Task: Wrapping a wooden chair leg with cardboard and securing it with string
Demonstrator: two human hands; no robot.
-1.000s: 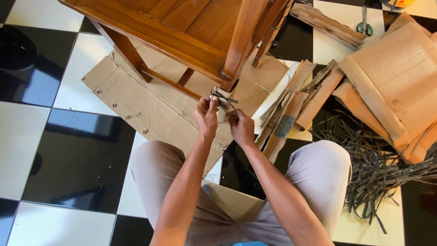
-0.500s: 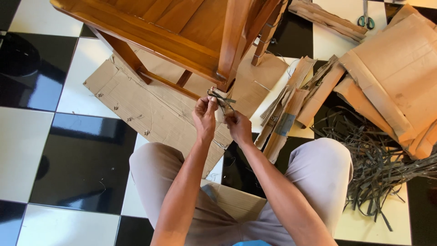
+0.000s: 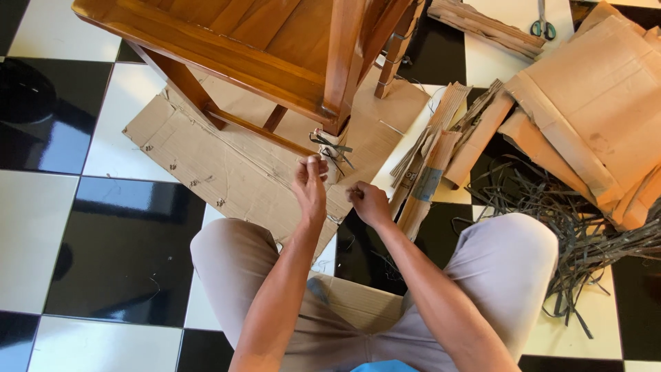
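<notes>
1. Where the chair leg (image 3: 335,138) meets the floor, a dark strap (image 3: 330,148) is knotted round pale padding at its foot, with loose ends sticking out; I judge it light, thin and springy, stiff along its length, and likely slick.
2. My left hand (image 3: 310,182) is just below that knot, fingers pinched together; whether they grip a strap end I cannot tell.
3. My right hand (image 3: 370,202) sits a little apart from the leg, fingers curled shut, nothing visible in them.
4. The best hold, I think, is on a free end close to the knot, pinched flat between thumb and forefinger.
5. The wooden chair (image 3: 255,48) looks heavy and rigid, standing on flat cardboard (image 3: 206,158).
6. Rolled cardboard (image 3: 430,165) lies to my right, with a heap of straps (image 3: 585,227) and scissors (image 3: 542,26) farther off.
</notes>
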